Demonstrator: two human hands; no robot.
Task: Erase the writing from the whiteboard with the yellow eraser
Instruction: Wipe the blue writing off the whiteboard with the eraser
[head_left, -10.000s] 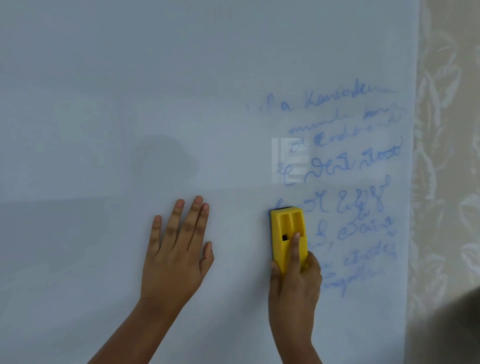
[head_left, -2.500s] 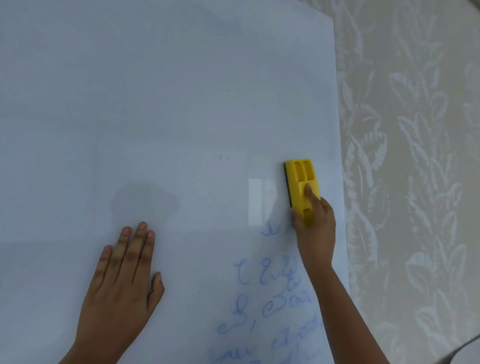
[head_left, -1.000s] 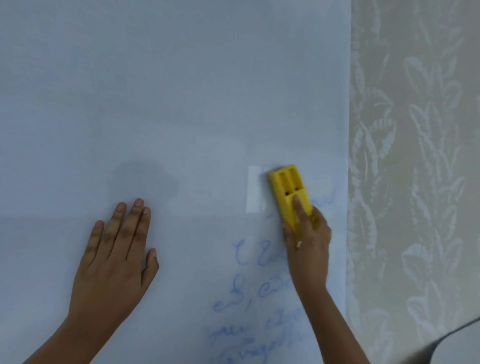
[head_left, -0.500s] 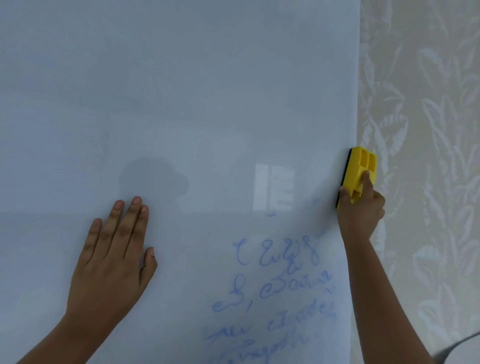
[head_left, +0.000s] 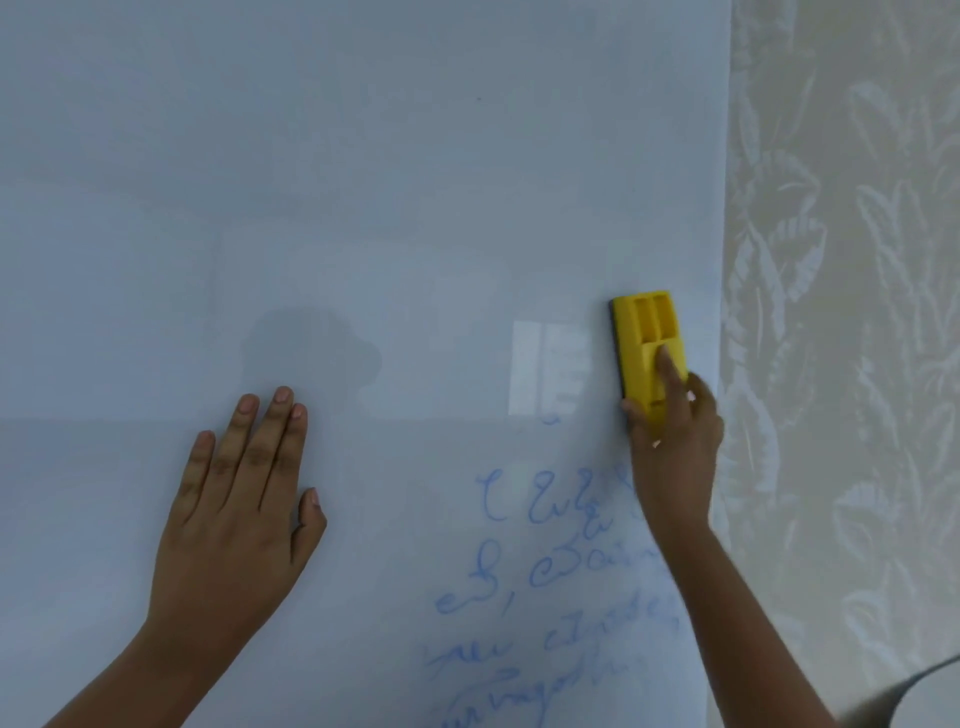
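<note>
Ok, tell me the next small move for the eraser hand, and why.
Probably drag the yellow eraser down and slightly left. The right hand holds it against the whiteboard near its right edge, on bare surface, while the blue writing lies just below it. The left hand rests flat, clear of that path.

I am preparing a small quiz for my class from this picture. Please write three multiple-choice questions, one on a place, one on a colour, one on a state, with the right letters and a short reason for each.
1. Where is the remaining writing on the whiteboard?
A. upper left
B. lower right
C. along the top edge

2. What colour is the writing?
A. red
B. black
C. blue

3. What is the left hand doing?
A. lying flat and open on the board
B. holding a marker
C. gripping the eraser

Answers:
1 B, the lines sit below the yellow eraser, near the board's right edge.
2 C, the strokes are blue.
3 A, its fingers are spread on the board; the right hand holds the eraser.
</note>
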